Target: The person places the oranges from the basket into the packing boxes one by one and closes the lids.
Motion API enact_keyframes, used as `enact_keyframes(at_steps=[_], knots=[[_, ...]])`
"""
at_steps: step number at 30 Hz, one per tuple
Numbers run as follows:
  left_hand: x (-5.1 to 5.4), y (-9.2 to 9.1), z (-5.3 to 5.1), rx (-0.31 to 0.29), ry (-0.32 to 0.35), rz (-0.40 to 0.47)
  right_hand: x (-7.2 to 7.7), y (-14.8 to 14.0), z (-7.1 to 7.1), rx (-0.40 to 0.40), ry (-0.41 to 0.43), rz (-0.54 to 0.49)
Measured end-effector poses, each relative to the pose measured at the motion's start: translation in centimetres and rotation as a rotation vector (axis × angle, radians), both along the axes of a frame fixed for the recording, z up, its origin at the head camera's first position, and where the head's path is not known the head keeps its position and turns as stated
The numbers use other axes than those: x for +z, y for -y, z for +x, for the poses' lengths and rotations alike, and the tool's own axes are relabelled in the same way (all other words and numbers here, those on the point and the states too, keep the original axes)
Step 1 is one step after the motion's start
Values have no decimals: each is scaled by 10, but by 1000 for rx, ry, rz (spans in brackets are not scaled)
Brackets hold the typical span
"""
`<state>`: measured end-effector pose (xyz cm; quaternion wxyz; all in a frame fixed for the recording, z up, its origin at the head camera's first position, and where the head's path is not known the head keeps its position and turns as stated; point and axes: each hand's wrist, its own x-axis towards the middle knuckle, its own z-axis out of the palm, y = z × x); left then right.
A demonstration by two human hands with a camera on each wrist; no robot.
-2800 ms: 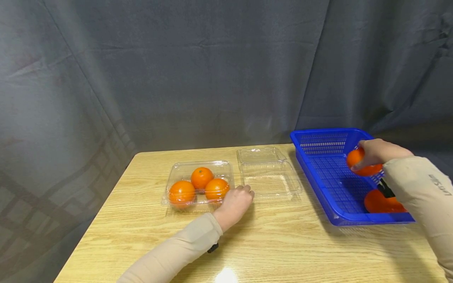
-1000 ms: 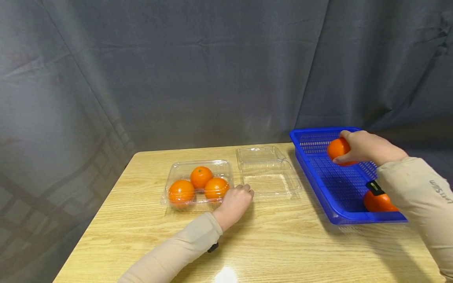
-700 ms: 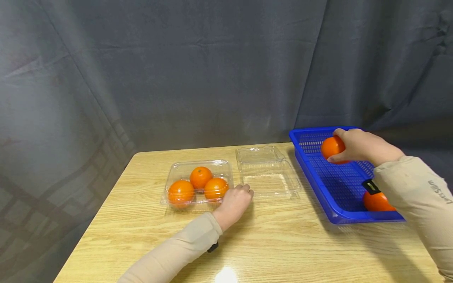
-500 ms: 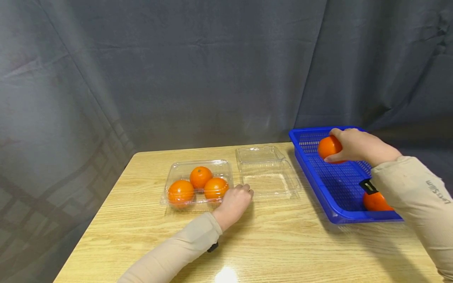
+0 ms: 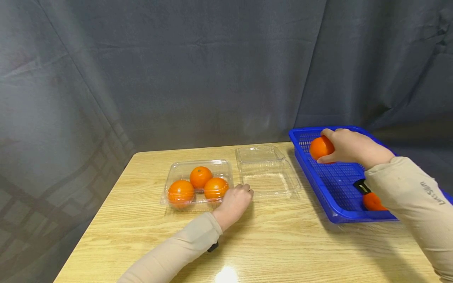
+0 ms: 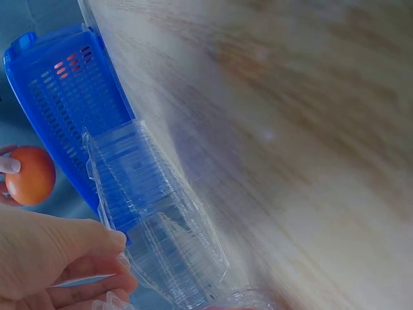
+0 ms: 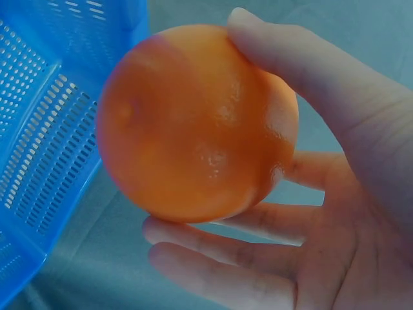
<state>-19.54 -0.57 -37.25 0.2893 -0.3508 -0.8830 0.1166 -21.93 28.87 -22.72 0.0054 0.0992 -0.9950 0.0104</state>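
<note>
My right hand [image 5: 355,147] grips an orange [image 5: 321,147] above the left part of the blue basket [image 5: 320,194]. In the right wrist view, the thumb presses the top of this orange and the fingers bend beneath it. My left hand [image 5: 235,202] is at the front right corner of a clear plastic clamshell container [image 5: 226,169], its fingers curled at the edge; the exact pinch is partly hidden. Three oranges [image 5: 201,177] sit in that container. The left wrist view shows the left thumb and fingers [image 6: 97,294] close together beside clear plastic.
A second clear clamshell container [image 5: 267,182] lies with its lid back, between the filled one and the basket. Inside the basket, more orange fruit [image 5: 372,201] shows near the front, partly hidden by the right sleeve. A grey curtain [image 5: 212,78] hangs behind the wooden table [image 5: 283,243].
My right hand has lifted the orange from the basket's right side and carried it left, more slowly in the last second. The left hand and the filled container have stayed put.
</note>
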Motion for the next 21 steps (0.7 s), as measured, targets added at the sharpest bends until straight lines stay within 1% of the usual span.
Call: enact_keyframes(at_steps=[5,13,21], knots=[[0,0,1,3,3,-9,0,5,1,34,-16,15],[-2,0,-1,-3,8,-6,0,18,5,49,-26,33],[-3,-1,-1,-10,-15,18,-1,26,6,67,-26,28]])
